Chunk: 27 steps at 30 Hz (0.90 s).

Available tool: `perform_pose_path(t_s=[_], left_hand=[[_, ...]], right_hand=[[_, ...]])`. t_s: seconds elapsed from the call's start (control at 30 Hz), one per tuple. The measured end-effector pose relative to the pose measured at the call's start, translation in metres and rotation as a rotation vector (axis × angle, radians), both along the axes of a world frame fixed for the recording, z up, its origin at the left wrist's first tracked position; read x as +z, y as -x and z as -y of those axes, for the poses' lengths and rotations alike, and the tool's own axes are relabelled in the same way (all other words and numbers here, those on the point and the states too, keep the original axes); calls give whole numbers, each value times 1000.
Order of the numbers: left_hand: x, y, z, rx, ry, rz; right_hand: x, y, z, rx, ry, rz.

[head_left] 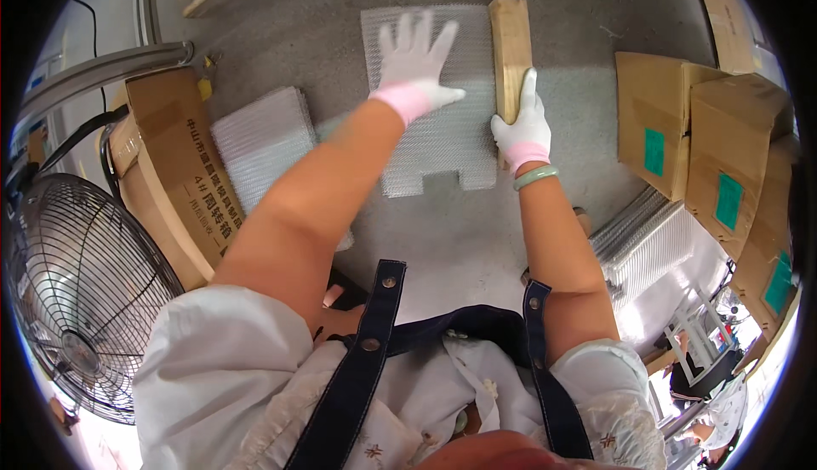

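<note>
A flat, translucent sheet that looks like bubble wrap point(459, 142), notched along its near edge, lies on the grey floor in front of me. My left hand point(415, 61), in a white glove with a pink cuff, is over its upper part with fingers spread, slightly blurred; I cannot tell whether it touches. Along the sheet's right edge lies a long wooden block point(511, 40). Gripping the block's near end is my right hand point(524, 129), gloved the same way, its thumb on the left side and a finger stretched along the right.
A bubble-wrap stack point(265, 134) lies left, beside a cardboard box point(174, 146) and a black fan point(89, 300). Cardboard boxes point(651, 121) with green labels stand right, above another stack of ribbed sheets point(651, 244). Another person point(723, 410) is at the lower right.
</note>
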<state>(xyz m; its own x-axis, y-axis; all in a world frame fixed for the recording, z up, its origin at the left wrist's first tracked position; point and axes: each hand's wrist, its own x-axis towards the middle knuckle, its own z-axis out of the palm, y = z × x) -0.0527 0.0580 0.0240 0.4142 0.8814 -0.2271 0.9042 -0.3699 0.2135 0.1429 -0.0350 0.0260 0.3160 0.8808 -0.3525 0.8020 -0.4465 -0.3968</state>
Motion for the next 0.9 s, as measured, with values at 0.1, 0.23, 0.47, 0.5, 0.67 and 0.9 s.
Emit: perform_pose_path(t_s=[0.1,0.23,0.47,0.5,0.67,0.9], left_hand=[[-13,-4,-16,-140,82,-44],[-24,-4,-16,-140,102,-87],[-29,-9,-16,-161,89,-56],[-27,-8,-17,-152,99,-67],[-28,-2,-15,-113,107,-78],[-33,-4,-17,-145,78,-48]], right_hand=[[12,-8,-10,26,122,14],[62,-8,-22,-50,-237,-31],[29,19,-35,-19,286,144],[32,20,-32,8,223,115],[68,10,-36,-104,-399,-31],[50,13,-27,5,124,139]])
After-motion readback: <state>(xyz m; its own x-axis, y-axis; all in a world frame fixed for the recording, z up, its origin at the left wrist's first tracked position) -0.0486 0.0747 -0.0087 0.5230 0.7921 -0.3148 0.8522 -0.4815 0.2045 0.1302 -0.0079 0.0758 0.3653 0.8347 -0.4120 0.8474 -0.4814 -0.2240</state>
